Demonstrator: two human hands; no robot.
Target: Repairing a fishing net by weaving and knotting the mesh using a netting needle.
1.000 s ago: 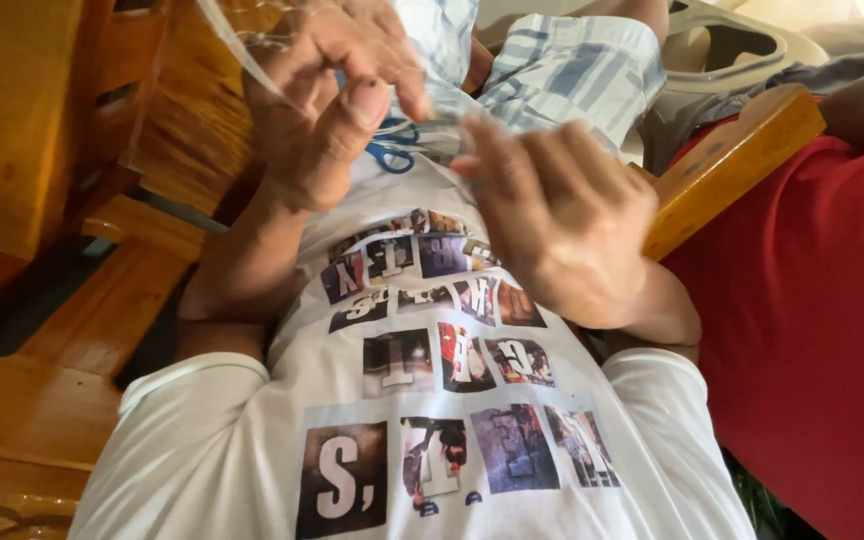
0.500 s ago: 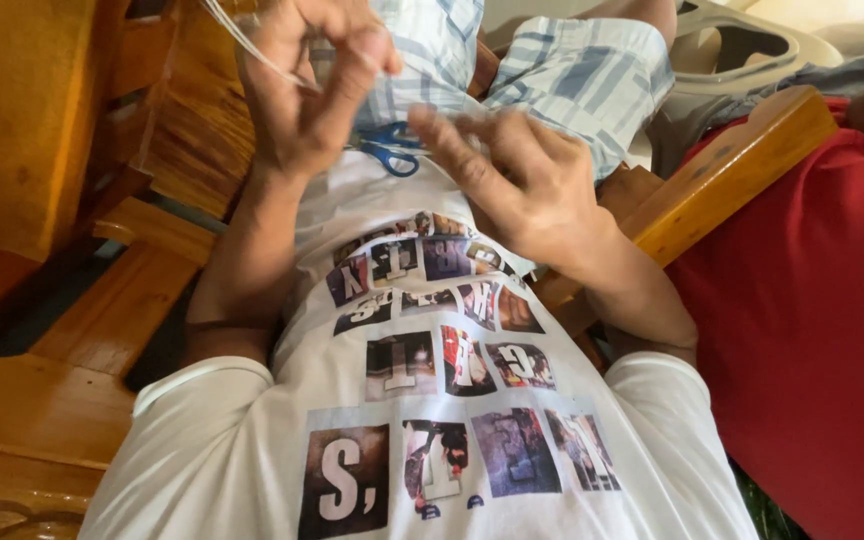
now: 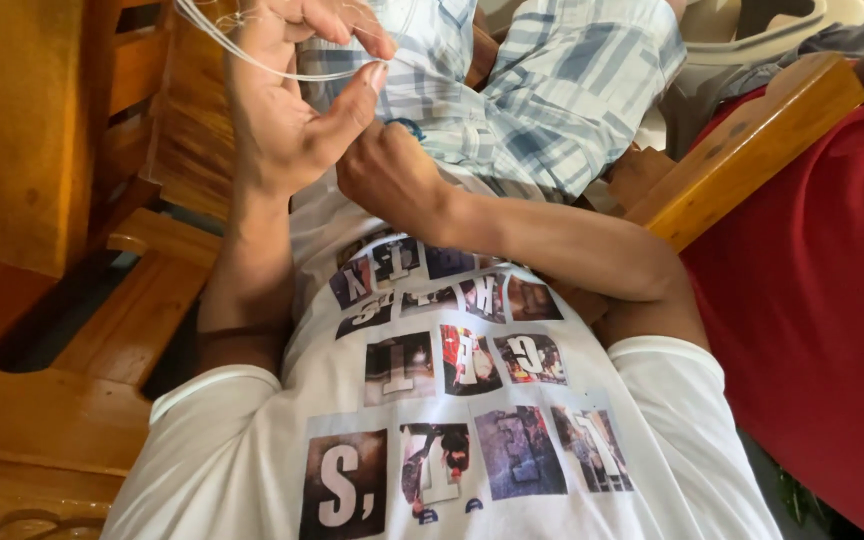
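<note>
Nearest to the camera is the white T-shirt [image 3: 452, 430] with a grid of small printed pictures on the chest; the person is sitting in a wooden chair, and its armrest [image 3: 742, 150] goes along the right side, next to something in red cloth [image 3: 832, 330].

Above the shirt, over the lap, is the right hand [image 3: 387, 180]. It is closed into a loose fist and turned down against the checked shorts [image 3: 562, 100]. A small blue piece, curved like a handle ring [image 3: 410, 128], shows just at its knuckles. I cannot tell whether the fingers really grip it or only lie on it, because the hand covers most of it.

Further up, near the top edge of the view, is the left hand [image 3: 287, 110], raised with the palm to the camera. A thin clear line [image 3: 252, 60], in several strands, runs from the upper left corner to this hand. The thumb and the index fingers [image 3: 357, 95] are closed on it in a pinch at the tips, and the other fingers are curled loosely.

The line looks very light, thin and limp, and probably smooth and slippery, so it can slide or tangle easily. I judge that the best hold is a fingertip pinch near the working point, with the strands kept together.
</note>
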